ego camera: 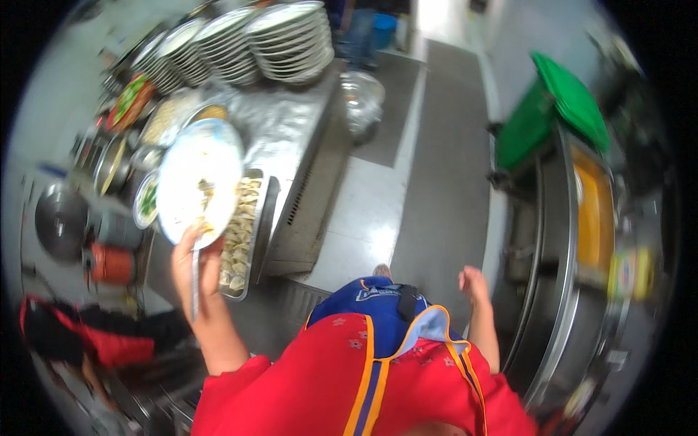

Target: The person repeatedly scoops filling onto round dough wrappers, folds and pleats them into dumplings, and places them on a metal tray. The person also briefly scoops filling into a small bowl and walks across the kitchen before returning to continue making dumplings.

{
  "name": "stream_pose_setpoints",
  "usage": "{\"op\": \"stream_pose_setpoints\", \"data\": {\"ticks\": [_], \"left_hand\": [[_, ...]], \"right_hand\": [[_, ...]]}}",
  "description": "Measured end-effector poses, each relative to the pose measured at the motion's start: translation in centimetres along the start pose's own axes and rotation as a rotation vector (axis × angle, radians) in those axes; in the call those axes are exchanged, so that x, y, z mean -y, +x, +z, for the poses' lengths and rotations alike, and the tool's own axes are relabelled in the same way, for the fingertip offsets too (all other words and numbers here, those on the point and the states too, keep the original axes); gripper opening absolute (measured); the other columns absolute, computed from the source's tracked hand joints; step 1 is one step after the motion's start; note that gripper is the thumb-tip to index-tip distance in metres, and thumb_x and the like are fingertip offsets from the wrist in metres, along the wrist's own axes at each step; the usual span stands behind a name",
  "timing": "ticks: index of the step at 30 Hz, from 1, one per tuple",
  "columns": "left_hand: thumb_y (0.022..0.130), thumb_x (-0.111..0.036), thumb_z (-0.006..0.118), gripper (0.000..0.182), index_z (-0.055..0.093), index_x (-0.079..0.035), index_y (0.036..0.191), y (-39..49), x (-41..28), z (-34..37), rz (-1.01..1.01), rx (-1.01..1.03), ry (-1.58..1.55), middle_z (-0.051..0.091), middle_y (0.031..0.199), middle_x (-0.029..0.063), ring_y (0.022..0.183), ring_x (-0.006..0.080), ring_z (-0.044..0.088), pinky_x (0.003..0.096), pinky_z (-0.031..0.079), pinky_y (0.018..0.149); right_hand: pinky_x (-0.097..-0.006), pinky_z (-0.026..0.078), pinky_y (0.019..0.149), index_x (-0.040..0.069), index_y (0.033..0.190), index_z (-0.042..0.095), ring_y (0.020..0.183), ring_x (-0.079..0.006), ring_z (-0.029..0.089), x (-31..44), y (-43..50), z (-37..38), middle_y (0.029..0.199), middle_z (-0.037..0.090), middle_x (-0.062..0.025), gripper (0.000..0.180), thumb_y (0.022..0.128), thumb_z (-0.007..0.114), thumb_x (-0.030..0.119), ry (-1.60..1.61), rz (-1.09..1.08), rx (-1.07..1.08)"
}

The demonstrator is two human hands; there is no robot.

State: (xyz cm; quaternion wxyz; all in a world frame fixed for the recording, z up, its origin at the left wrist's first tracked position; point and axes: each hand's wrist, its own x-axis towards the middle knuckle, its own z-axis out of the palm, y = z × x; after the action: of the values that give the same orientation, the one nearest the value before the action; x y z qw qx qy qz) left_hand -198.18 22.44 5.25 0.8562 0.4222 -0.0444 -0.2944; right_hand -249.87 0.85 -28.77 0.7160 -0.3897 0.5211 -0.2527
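Observation:
My left hand [199, 267] grips the near rim of a white oval plate [188, 158], which bears food scraps and sauce smears. The handle of a metal utensil [195, 283] hangs down from the plate across my palm and wrist. Below and beside the plate, a metal tray of dumplings [238, 250] lies partly covered by it. A bowl of chopped greens [147, 201] shows just left of the plate. My right hand [474, 284] hangs low at my side with loosely curled fingers. I see nothing in it, and it touches nothing.
Several stacks of plates [289, 43] stand on the steel counter [272, 131]. A green lidded bin [537, 120] is by the right wall, near a steel sink unit [567, 218]. Dark matting [447, 147] runs along the floor. A person in red and black [109, 343] is at lower left.

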Motion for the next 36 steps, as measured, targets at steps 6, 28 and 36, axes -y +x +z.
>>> {"op": "stream_pose_setpoints", "data": {"ticks": [6, 28, 36], "left_hand": [[0.079, 0.001, 0.06, 0.024, 0.054, 0.009, 0.101, 1.0, 5.2, 4.9, -0.132, -0.051, -0.029, 0.061, 0.096, 0.018, 0.085, 0.0258, 0.062, 0.0362, 0.054, 0.071], [0.081, -0.004, 0.059, 0.047, 0.041, 0.009, 0.122, 4.1, 12.8, 10.7, 0.337, -0.67, -0.042, 0.06, 0.107, 0.0218, 0.087, 0.0282, 0.065, 0.0344, 0.059, 0.065], [0.08, -0.003, 0.058, 0.055, 0.036, 0.004, 0.13, 10.0, 8.3, 6.0, 0.341, -0.733, -0.069, 0.054, 0.119, 0.018, 0.104, 0.0268, 0.058, 0.0357, 0.051, 0.085]], "right_hand": [[-0.0287, 0.05, 0.046, 0.006, 0.103, 0.056, 0.056, -0.0163, 0.059, 3.6, 5.6, 0.5, 0.079, 0.064, -0.0105, 0.019, 0.087, 0.056, 0.015, 0.164, 0.508, -0.148], [-0.0197, 0.043, 0.062, 0.002, 0.115, 0.059, 0.066, -0.0071, 0.052, 33.9, 26.8, 53.5, 0.086, 0.063, -0.0029, 0.029, 0.092, 0.051, 0.018, -0.475, -0.262, 1.153], [-0.0216, 0.049, 0.058, -0.001, 0.119, 0.049, 0.063, -0.0099, 0.055, 30.8, 26.2, 70.6, 0.086, 0.062, -0.0067, 0.041, 0.088, 0.06, 0.024, -0.408, -0.02, 1.152]]}}
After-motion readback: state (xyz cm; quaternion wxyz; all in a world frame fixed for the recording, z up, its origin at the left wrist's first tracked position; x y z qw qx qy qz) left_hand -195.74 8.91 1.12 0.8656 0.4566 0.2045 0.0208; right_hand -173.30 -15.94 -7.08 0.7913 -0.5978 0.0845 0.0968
